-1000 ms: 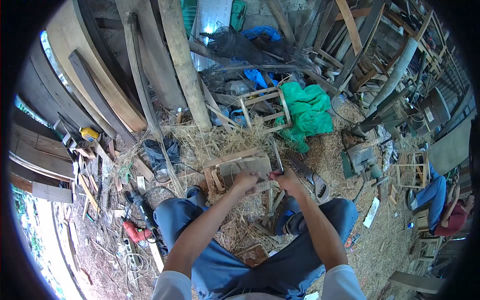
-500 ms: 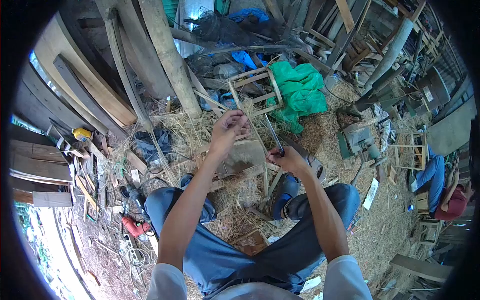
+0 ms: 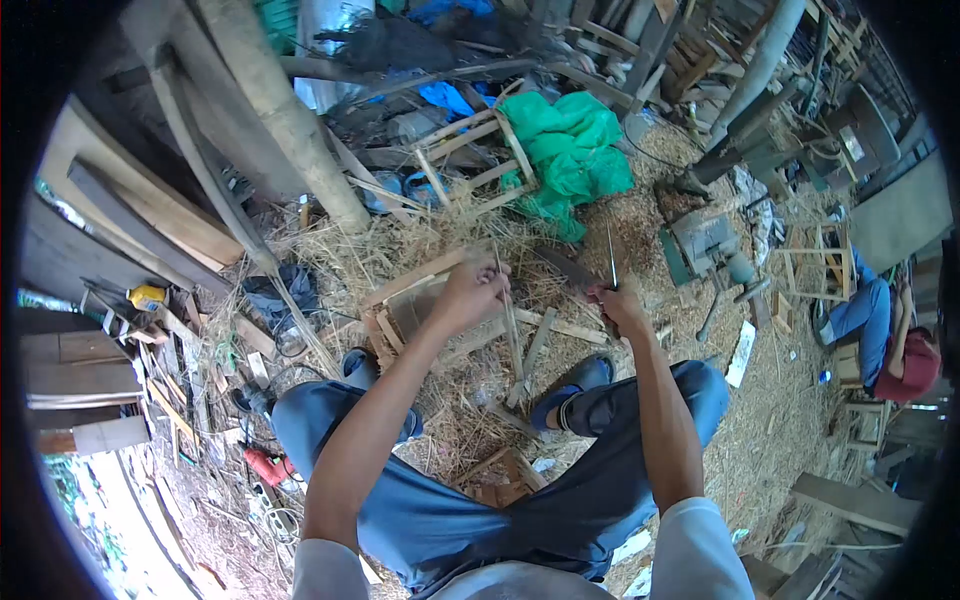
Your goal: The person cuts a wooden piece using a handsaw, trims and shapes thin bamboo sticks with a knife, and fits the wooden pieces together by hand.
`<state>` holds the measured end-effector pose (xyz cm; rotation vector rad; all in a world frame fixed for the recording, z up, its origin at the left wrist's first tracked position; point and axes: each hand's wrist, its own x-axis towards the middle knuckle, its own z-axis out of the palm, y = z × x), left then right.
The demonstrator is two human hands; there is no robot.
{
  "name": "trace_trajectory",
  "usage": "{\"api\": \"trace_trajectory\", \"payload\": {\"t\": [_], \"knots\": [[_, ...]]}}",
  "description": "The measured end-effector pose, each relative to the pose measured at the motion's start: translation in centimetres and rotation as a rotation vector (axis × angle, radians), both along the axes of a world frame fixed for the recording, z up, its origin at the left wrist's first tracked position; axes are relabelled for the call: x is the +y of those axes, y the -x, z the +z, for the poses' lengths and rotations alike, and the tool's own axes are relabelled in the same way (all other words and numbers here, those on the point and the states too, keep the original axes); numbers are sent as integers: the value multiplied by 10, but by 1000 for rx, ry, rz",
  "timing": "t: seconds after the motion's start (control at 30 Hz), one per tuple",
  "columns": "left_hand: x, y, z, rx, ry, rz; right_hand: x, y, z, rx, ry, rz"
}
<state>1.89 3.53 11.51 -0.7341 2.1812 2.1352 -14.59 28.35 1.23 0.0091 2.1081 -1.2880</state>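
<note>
My left hand (image 3: 474, 298) is closed on a thin wooden strip (image 3: 510, 335), which runs down from the fingers between my knees. A knife (image 3: 611, 255) stands upright in my right hand (image 3: 622, 310), its narrow blade pointing away from me and apart from the strip. The fingers of my right hand wrap its handle, which is mostly hidden. Below my left hand sits a low wooden box-like piece (image 3: 410, 300). A dark flat blade-shaped piece (image 3: 565, 266) lies between the two hands, on the straw.
Beyond my hands stand a small wooden frame (image 3: 432, 178) and a green sheet (image 3: 580, 150). A bench machine (image 3: 705, 248) is at right. Farther right sits another person (image 3: 905, 368). A red power tool (image 3: 268, 465) and cables lie at left. Planks lean at far left.
My right hand has moved right and the knife has swung upright, away from the strip. My left hand has come lower, with the strip tilting down. The view has shifted slightly.
</note>
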Motion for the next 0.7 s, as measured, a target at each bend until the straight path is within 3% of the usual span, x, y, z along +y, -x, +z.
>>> {"api": "trace_trajectory", "payload": {"t": [0.07, 0.13, 0.2, 0.23, 0.27, 0.33, 0.4, 0.47, 0.53, 0.57, 0.67, 0.7], "knots": [[22, 5, -25, -86, 62, -109, 22, 0, -27, 42, -107, -55], [43, 16, -86, -310, 190, -315, 39, -9, -47, 160, -192, -96], [68, 15, -124, -336, 230, -364, 58, -17, -92, 165, -325, -58], [78, 14, -138, -352, 278, -408, 68, -22, -122, 264, -400, 77], [88, 11, -151, -362, 272, -419, 76, -26, -142, 360, -474, 214], [103, 9, -172, -547, 164, -298, 63, -37, -149, 385, -589, 232], [108, 6, -195, -540, 248, -285, 38, -45, -150, 408, -694, 263], [112, -5, -230, -545, 330, -271, 18, -51, -151, 137, -620, 288], [123, -13, -274, -645, 494, -70, 28, -76, -273, 155, -408, 297], [126, -11, -273, -654, 491, -77, 33, -87, -331, 156, -300, 304], [133, 0, -271, -812, 529, -14, -1, -100, -224, 341, -457, 411], [134, 2, -278, -832, 523, -17, -11, -99, -212, 194, -456, 379]]}}
